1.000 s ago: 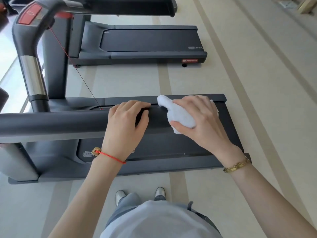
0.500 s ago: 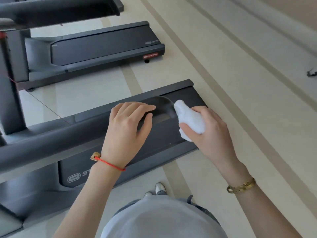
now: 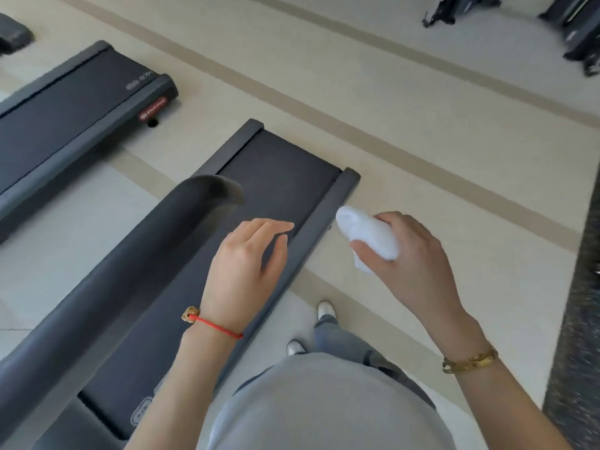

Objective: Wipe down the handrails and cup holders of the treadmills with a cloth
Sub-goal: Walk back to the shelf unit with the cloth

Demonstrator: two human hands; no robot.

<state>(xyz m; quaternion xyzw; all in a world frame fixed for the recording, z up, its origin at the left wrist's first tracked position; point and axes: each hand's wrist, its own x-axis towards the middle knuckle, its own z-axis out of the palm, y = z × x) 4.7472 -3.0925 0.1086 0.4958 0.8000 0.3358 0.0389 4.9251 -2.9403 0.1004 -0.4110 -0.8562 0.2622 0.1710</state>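
Fingers of both hands are off the handrail now, cloth carried clear of it.

Half a second ago the left hand (image 3: 248, 264) lay draped over the handrail (image 3: 143, 258) and the right hand (image 3: 401, 251) pressed the cloth (image 3: 368, 237) to its tip; now the left hovers above the belt with fingers loosely spread and holding nothing, while the right curls thumb and fingers round the bunched cloth out over the floor, just beside the deck's rear corner. I judge this rail's end finished and the person turning away towards the next one. The cloth is white, soft and wadded into a rounded lump, one end poking out past the thumb. The handrail is a dark, matte bar with a rounded end, bare of any hand.
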